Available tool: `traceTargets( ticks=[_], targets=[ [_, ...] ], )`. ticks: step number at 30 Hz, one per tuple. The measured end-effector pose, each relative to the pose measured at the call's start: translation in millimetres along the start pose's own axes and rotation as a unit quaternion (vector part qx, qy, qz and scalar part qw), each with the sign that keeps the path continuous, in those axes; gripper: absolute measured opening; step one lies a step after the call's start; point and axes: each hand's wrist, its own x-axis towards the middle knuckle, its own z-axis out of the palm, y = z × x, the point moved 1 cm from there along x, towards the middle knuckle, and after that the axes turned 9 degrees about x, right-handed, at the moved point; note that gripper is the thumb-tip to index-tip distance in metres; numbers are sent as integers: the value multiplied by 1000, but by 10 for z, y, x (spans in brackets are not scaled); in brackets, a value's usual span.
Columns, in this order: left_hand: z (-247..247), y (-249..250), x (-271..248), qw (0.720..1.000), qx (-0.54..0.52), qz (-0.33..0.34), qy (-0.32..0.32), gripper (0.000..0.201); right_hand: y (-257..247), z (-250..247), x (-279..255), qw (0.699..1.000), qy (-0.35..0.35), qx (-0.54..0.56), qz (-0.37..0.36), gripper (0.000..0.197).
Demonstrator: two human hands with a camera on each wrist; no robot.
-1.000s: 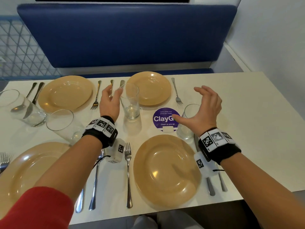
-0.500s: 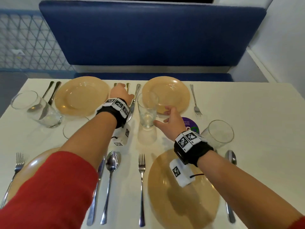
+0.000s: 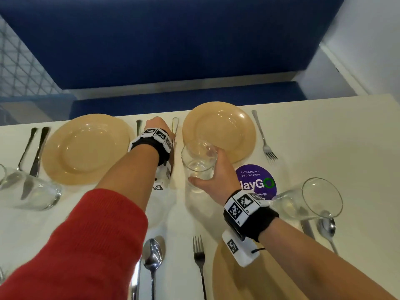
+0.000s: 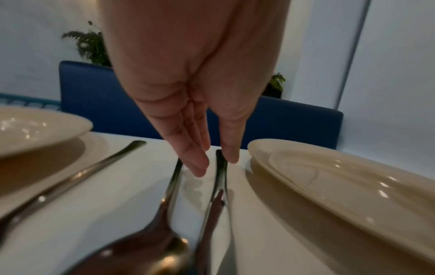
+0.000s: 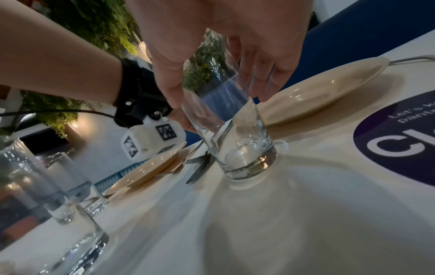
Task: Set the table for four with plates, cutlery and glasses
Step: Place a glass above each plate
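Observation:
My right hand (image 3: 203,165) grips a clear glass (image 3: 195,156) that stands on the white table (image 3: 324,148) just in front of the far right plate (image 3: 218,131). In the right wrist view the thumb and fingers (image 5: 259,89) wrap the glass (image 5: 244,148) from both sides. My left hand (image 3: 159,124) reaches between the two far plates. Seen from the left wrist, its straight fingers (image 4: 197,167) point down between a spoon handle (image 4: 175,176) and a knife handle (image 4: 221,167), with the thumb against the knife.
The far left plate (image 3: 86,148) has cutlery on both sides, and a fork (image 3: 264,139) lies right of the far right plate. Glasses stand at the left (image 3: 28,187) and right (image 3: 307,200). A purple sticker (image 3: 257,180), a near plate (image 3: 249,278), fork (image 3: 200,260) and spoon (image 3: 152,254) lie close to me.
My right hand moved left from the right glass and took hold of the middle glass. My left hand reached forward to the cutlery between the far plates. The head leaned forward.

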Motion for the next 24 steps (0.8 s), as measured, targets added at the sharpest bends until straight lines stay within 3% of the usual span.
traceTargets(
  ticks=[4, 8, 14, 24],
  targets=[
    [60, 71, 99, 1000, 14, 4, -8, 15, 21, 3, -9, 1000, 8, 16, -5, 83],
    [100, 119, 165, 1000, -8, -16, 6, 26, 27, 3, -2, 1000, 8, 12, -9, 83],
    [91, 116, 188, 1000, -12, -22, -10, 21, 54, -10, -8, 1000, 7, 19, -13, 81],
    [71, 118, 160, 998, -42, -33, -13, 31, 81, -31, -8, 1000, 10, 21, -13, 83]
  ],
)
